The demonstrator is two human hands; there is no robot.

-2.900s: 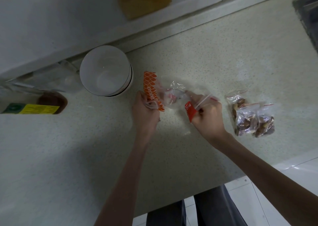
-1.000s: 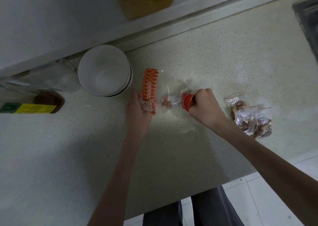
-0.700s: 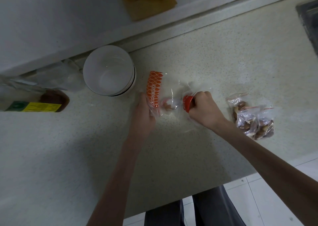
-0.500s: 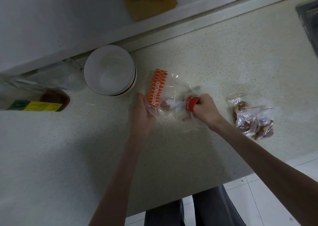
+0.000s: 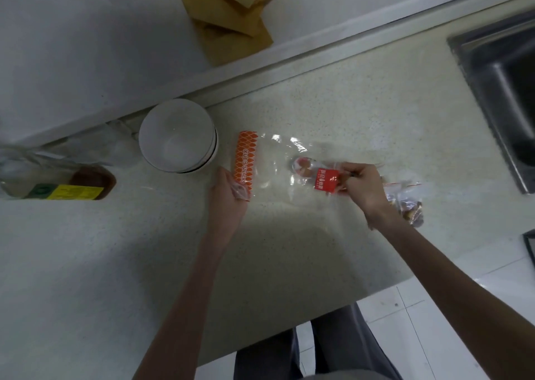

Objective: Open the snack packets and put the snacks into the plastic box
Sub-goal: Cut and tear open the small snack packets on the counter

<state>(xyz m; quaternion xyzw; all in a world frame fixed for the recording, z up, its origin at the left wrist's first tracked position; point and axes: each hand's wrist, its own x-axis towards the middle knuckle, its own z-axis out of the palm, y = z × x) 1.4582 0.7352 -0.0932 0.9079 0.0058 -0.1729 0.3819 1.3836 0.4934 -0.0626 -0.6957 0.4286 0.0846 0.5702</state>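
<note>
A clear snack bag [image 5: 275,165] with an orange patterned header [image 5: 245,159] lies stretched flat on the pale counter [image 5: 347,104]. My left hand [image 5: 228,197] pinches the bag's near left corner by the orange header. My right hand [image 5: 362,185] grips a small red snack packet [image 5: 327,180] at the bag's right end, with a round reddish snack [image 5: 302,163] showing beside it through the plastic. A round white plastic box [image 5: 176,135] stands open just left of the bag.
Small clear bags of brown snacks [image 5: 405,203] lie behind my right wrist. A steel sink [image 5: 498,90] sits at the far right. Crumpled plastic and a bottle with a yellow label [image 5: 69,191] are at the left. Brown paper [image 5: 231,17] rests on the ledge behind.
My hands have moved apart, pulling the clear bag out flat. My right hand has drawn the red packet to the right, toward the brown snack bags.
</note>
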